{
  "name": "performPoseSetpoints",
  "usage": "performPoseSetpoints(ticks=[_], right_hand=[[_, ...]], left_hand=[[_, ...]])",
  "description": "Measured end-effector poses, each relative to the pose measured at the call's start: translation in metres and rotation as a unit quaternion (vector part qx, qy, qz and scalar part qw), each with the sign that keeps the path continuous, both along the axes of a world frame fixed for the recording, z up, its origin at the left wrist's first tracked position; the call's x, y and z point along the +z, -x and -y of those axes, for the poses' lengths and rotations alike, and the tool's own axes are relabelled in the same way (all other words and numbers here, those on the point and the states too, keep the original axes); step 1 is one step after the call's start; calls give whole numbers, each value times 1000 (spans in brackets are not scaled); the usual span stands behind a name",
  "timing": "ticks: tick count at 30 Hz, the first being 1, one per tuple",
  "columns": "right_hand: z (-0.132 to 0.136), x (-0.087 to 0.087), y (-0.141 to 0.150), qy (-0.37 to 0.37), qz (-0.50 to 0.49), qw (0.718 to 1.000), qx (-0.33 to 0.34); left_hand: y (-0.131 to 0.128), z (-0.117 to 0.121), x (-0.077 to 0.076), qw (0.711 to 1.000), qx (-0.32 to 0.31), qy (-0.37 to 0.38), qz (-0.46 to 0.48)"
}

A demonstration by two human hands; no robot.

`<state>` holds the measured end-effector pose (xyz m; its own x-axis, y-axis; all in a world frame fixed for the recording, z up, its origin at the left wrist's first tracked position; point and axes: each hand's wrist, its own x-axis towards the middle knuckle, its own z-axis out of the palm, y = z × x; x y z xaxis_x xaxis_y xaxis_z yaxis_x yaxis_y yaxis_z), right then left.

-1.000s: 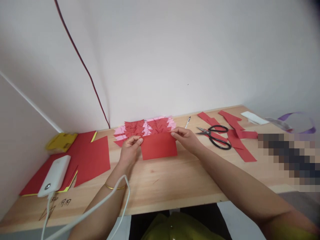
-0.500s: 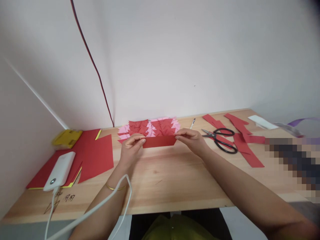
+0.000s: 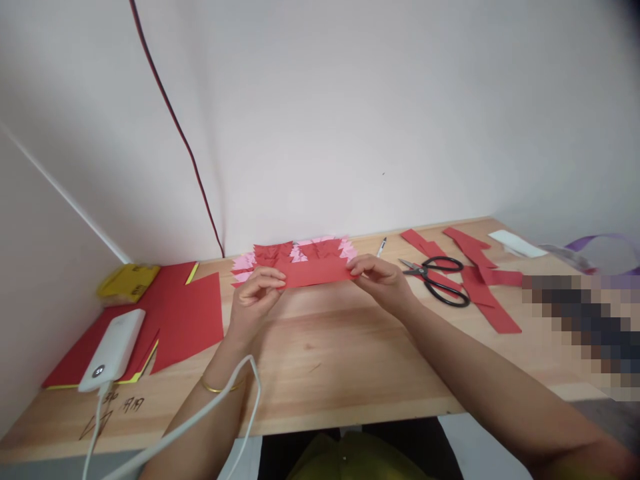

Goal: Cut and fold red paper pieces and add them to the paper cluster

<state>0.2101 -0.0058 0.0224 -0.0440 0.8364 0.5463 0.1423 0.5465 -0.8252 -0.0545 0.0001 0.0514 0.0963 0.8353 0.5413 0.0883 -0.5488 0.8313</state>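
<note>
A red paper strip [image 3: 318, 273] is stretched level above the table between my two hands. My left hand [image 3: 260, 287] pinches its left end between thumb and fingers. At the right end, my right hand [image 3: 375, 273] grips it the same way. Just behind the strip lie folded red paper pieces [image 3: 273, 253] with zigzag edges, among similar pink paper pieces [image 3: 244, 264]; the strip and my hands cover part of them. Black-handled scissors [image 3: 435, 280] rest with blades apart to the right of my right hand.
Red paper scraps [image 3: 493, 303], a pen [image 3: 381, 247] and a white strip [image 3: 517, 244] lie on the right. At left, red sheets [image 3: 193, 320] carry a yellow packet [image 3: 129, 283] and a white power bank [image 3: 114, 350]. Its white cable [image 3: 200, 417] crosses my left forearm.
The red strip has tilted, so its face now looks lighter and covers more of the folded pieces behind it. Both hands keep their hold, and the view has shifted slightly.
</note>
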Motion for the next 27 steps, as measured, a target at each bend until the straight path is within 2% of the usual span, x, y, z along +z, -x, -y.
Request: performPoseSetpoints(ticks=[6, 12, 16, 19, 22, 25, 27], right_hand=[[2, 2, 1, 67, 11, 998, -18], [-1, -1, -2, 111, 10, 994, 18], [-3, -5, -3, 127, 5, 992, 17], [-4, -5, -4, 148, -2, 989, 25], [-6, -3, -5, 210, 25, 977, 28], [-7, -5, -8, 284, 111, 952, 20], [-9, -8, -10, 284, 179, 942, 14]], left_hand=[[-2, -1, 0, 999, 18, 44, 0], [-4, -2, -5, 992, 58, 114, 14], [-6, -2, -3, 984, 59, 169, 20], [-5, -4, -3, 981, 58, 182, 19], [-4, -9, -13, 977, 41, 207, -22], [-3, -14, -30, 965, 12, 238, -111], [-5, -15, -39, 957, 19, 197, -213]])
